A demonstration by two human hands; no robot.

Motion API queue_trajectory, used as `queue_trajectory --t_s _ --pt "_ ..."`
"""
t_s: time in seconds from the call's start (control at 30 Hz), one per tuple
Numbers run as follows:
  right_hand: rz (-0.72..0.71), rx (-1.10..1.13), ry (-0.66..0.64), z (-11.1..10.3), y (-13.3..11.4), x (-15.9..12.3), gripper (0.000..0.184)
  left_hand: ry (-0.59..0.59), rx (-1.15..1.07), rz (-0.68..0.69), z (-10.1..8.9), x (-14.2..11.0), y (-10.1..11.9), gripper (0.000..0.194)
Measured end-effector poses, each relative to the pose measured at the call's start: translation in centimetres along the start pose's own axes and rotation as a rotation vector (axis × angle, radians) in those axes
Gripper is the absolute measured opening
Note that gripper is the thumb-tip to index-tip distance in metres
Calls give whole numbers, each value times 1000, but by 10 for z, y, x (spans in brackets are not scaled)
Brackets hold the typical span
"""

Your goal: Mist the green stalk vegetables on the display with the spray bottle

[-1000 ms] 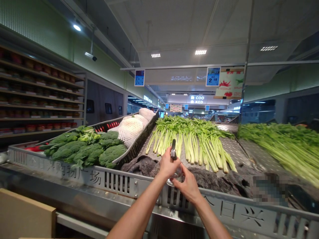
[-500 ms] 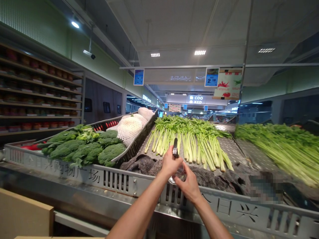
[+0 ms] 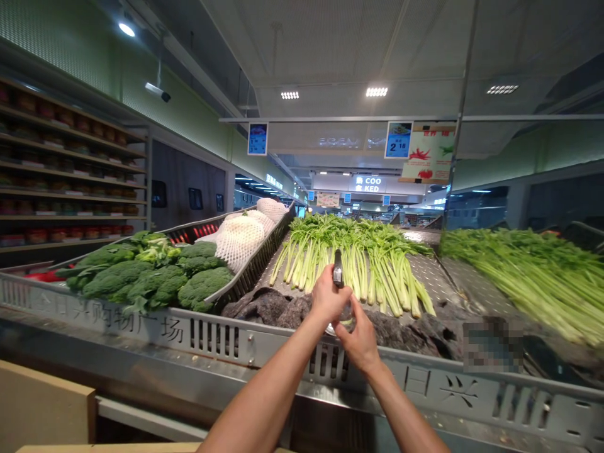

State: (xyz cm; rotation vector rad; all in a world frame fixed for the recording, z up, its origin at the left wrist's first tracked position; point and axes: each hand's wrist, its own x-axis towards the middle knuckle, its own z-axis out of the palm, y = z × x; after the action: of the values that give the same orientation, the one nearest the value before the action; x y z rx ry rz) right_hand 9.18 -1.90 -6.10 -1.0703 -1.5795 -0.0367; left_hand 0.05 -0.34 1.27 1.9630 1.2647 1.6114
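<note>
My left hand (image 3: 330,294) is closed around the upper part of what looks like a spray bottle (image 3: 338,269), with a dark head pointing away from me. Its lower part seems clear, and a pale curved edge shows low between my hands. My right hand (image 3: 359,333) curls its thumb and fingers around the bottle's lower right side. Much of the bottle is hidden by my hands. Beyond it, a row of celery (image 3: 349,258) lies on a metal display surface, leaves to the back and stalks toward me. A crumpled dark cloth (image 3: 271,307) lies in front of the stalks.
On the left, broccoli (image 3: 158,283) and produce in white foam nets (image 3: 240,239) fill a crate. A grey slotted rail (image 3: 224,340) runs along the front edge. The mirrored panel (image 3: 514,277) at right reflects celery. Price signs (image 3: 399,139) hang above; shelves of jars (image 3: 70,182) stand far left.
The view has turned slightly right and down the scene sits a little higher and further left. Both hands, still on the bottle, have shifted slightly right relative to the celery.
</note>
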Motion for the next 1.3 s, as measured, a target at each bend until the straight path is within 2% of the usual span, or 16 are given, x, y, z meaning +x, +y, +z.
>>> queue_trajectory --t_s 0.17,0.27,0.5,0.7,0.87,1.3 --pt "10 7 -52 1 -2 -2 62 7 -25 -37 -1 -1 -6 33" --pt "19 23 -29 2 -4 -3 61 14 -40 -40 -1 -2 -7 33" --pt "42 56 -49 -4 -5 -2 63 21 -50 -13 0 -4 2 36" --pt "28 18 25 -11 -3 -6 63 -17 -41 27 6 -5 10 38" --pt "26 -26 106 -15 7 -12 63 -45 -31 3 16 -6 15 33" --pt "48 -69 133 -36 19 -21 64 -123 -70 24 31 -15 33 41"
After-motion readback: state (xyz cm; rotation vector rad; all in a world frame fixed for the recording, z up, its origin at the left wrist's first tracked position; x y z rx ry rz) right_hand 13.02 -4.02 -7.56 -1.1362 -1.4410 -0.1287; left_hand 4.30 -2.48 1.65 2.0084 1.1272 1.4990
